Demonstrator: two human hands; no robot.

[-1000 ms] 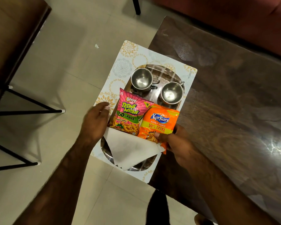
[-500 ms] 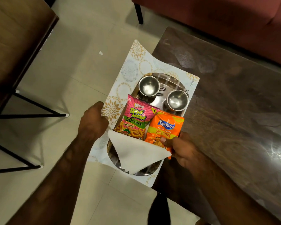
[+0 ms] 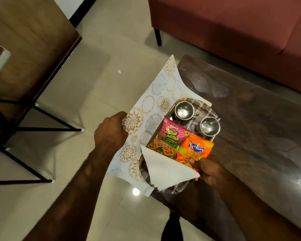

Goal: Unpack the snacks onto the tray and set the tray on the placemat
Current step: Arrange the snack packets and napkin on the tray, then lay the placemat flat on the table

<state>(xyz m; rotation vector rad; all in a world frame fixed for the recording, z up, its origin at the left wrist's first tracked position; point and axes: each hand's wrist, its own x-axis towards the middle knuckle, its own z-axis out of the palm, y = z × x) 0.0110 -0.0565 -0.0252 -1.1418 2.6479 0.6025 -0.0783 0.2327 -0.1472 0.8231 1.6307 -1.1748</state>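
My left hand is gripping the left edge of the placemat, which is overhanging the table. The tray is already sitting on the placemat with the pink packet and orange packet lying on it, so I judge only straightening is remaining. My right hand is pinching the orange packet's near corner.

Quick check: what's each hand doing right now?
Left hand: grips the placemat edge.
Right hand: pinches the orange Kurkure packet at its lower corner.
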